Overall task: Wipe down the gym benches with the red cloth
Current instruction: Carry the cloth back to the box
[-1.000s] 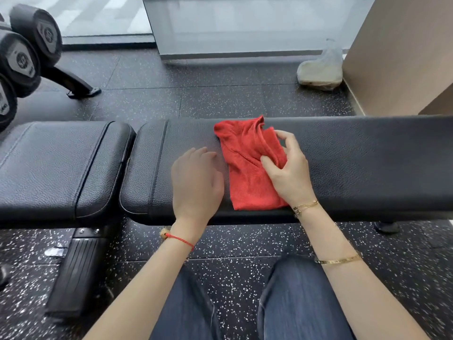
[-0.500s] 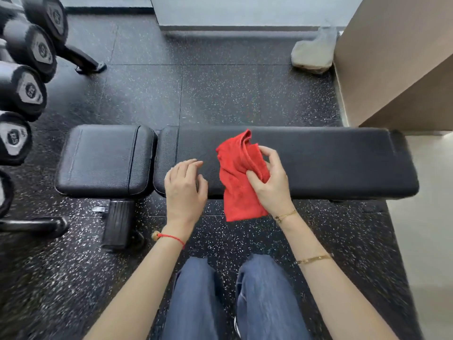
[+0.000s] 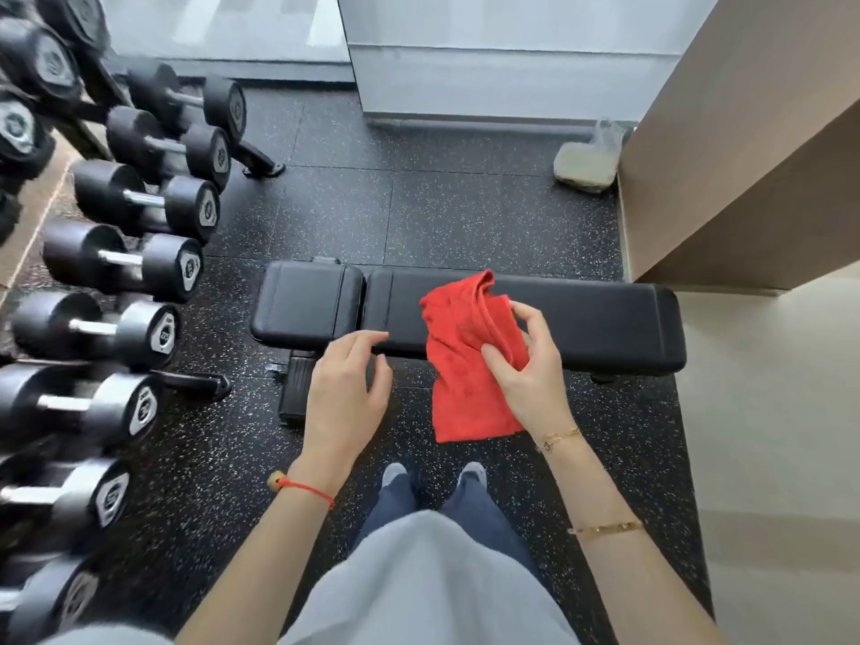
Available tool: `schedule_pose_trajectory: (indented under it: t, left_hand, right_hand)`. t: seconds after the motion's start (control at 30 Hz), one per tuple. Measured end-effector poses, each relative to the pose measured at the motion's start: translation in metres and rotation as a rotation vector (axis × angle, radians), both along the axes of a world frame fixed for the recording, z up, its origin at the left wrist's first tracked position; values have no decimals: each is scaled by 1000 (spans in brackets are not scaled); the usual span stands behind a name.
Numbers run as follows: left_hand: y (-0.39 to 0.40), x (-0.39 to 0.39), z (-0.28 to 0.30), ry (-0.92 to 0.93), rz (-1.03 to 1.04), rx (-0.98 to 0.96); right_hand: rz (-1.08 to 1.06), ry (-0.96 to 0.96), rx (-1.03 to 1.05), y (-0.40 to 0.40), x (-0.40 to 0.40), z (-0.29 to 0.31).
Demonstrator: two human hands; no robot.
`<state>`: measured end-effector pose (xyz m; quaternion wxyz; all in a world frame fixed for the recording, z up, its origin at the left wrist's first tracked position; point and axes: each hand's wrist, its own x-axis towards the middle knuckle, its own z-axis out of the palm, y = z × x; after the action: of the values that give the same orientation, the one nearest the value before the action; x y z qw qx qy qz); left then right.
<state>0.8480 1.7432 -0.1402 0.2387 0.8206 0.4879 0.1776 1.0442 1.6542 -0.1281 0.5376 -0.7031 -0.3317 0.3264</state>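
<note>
Cloth held over the bench

Dumbbells (image 3: pixel 125 263) fill the left side of the frame on a rack. At the centre, the left hand (image 3: pixel 344 398) hangs with loose, spread fingers and holds nothing. The right hand (image 3: pixel 530 365) pinches the red cloth (image 3: pixel 465 365) between thumb and fingers; the cloth hangs in front of the black bench (image 3: pixel 605 323), at centre right.

Head view, steeply downward, bench (image 3: pixel 581 318) near
</note>
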Motion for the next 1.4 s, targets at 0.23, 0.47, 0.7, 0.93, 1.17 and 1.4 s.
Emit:
schedule_pose_trajectory:
  t: [0.23,0.47,0.7,0.93,1.17,1.4]
  left_hand:
    - [-38,-32,44,-4,74,-23]
    - [-80,-64,59,-52,267,-6]
    - [-133,-113,66,-74,573,-15]
    - [-199,-168,70,-114,942,17]
    - [-284,-230,67,-104,1264,32]
    - [-401,-308,72,-75,1497,41]
  right_hand:
    - [42,-9,62,-28,-23,47]
    - [186,8,74,-38,-36,58]
    - [416,2,82,-32,-68,59]
    - [773,-22,95,-18,-142,62]
    - [1123,-5,111,-37,-244,67]
    - [1354,12,129,-105,-368,66]
